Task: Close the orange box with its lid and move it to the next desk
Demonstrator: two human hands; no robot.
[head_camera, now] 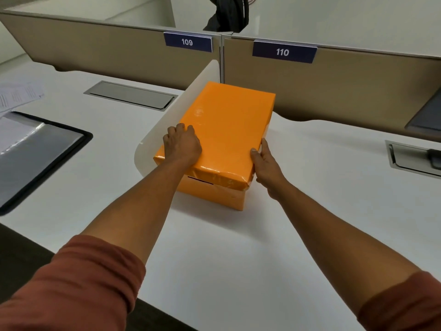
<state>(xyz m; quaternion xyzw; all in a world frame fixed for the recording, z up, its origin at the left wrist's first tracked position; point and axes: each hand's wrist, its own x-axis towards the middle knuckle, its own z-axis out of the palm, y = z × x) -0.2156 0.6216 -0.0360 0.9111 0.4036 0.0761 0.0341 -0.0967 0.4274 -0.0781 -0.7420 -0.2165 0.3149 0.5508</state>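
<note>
Where the white desk (71, 187) runs out at the far left, a sheet of printed paper (19, 95) and a dark-rimmed grey folder (35, 151) lie on it, with a metal cable hatch (131, 95) set flush further back. Beige partition panels close off the rear, carrying two number plates, 109 (187, 42) and 110 (284, 52). A low white divider (167, 118) curves forward between the two desks. Just right of it, touching or nearly so, sits the one orange box (214, 194) with its one lid (229, 125) on top (the near right corner looks crumpled), long axis running away from the person, tilted slightly rightward. The left hand (182, 145) lies flat on the lid's near left part, fingers spread and pressing down. The right hand (266, 163) clasps the lid's near right edge, thumb on top. A second hatch (414, 158) lies at far right.
</note>
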